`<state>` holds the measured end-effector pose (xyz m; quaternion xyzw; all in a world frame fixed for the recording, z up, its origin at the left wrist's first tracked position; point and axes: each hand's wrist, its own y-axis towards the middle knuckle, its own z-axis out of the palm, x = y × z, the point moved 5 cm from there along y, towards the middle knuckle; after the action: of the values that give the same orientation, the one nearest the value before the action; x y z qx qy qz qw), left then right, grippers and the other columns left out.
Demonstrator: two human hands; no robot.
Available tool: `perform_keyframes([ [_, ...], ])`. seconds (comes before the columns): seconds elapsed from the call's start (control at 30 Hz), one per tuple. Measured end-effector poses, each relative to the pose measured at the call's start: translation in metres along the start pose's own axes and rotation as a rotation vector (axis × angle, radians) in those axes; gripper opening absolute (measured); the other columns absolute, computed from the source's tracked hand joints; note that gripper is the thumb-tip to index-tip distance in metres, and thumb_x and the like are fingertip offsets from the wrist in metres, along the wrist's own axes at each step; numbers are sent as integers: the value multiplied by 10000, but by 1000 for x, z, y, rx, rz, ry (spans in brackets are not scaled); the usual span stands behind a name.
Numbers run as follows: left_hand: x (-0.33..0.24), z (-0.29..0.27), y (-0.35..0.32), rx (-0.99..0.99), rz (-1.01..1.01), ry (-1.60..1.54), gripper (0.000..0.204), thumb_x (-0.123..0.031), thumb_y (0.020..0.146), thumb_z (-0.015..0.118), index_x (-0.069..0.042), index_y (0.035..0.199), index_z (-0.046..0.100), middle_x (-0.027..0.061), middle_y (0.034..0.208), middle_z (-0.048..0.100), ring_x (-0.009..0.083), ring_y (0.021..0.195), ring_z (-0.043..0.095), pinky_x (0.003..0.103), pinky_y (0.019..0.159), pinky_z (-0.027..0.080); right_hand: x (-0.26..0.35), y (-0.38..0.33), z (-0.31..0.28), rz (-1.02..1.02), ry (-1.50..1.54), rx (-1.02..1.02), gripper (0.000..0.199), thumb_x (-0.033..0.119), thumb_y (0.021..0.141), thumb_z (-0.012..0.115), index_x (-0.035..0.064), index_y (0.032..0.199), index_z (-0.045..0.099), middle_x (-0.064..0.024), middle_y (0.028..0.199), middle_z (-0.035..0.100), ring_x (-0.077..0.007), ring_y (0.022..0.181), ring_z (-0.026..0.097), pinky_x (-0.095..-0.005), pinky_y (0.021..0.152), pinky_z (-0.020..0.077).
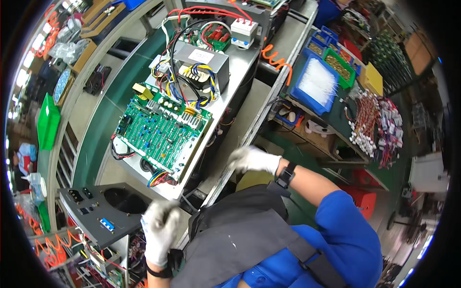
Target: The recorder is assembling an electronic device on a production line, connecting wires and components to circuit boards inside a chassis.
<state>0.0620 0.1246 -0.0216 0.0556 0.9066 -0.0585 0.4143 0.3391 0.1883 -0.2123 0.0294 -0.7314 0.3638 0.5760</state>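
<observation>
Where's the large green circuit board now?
Head view, left of centre: the large green circuit board sits over the silver metal plate, just below the grey housing in the picture.

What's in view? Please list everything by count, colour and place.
Chassis: one, silver, centre bench
Large circuit board: one, green, on chassis
Metal box: one, grey, on chassis
Block: one, white, chassis's far end
Panel: one, dark grey, lower left
Large crate: one, green, left edge
Large tray: one, blue, right bench
Carton: one, yellow, right bench
Cables: many, red and white, right bench
Hoses: several, orange, both sides
Clutter: uncountable, mixed, edges
Left fingers: one set, white-gloved, near panel
Right fingers: one set, white-gloved, right of chassis
</observation>
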Motion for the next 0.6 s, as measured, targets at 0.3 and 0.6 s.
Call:
perform_keyframes([
  [0.3, -9, 130, 0, 286, -582, -90, 187, -155, 865, 636, -16, 971, 701, 143, 837, 682, 232, 757, 652, 340, 690, 507, -113, 132, -73, 221, -868, -342, 202, 191, 830, 590, 69, 925, 719, -161, 981, 715, -310, 948, 692, -415, 766, 558],
  [0.6, 51, 209, 8, -249, -622, 244, 172, -177, 881, 623, -39, 965, 680, 211, 949, 648, 385, 910, 621, 456, 784, 499, -77, 41, -182, 13, -490, 95, 359, 328, 797, 687, -25, 862, 671, -205, 747, 644, -283, 678, 623, -405, 615, 483],
])
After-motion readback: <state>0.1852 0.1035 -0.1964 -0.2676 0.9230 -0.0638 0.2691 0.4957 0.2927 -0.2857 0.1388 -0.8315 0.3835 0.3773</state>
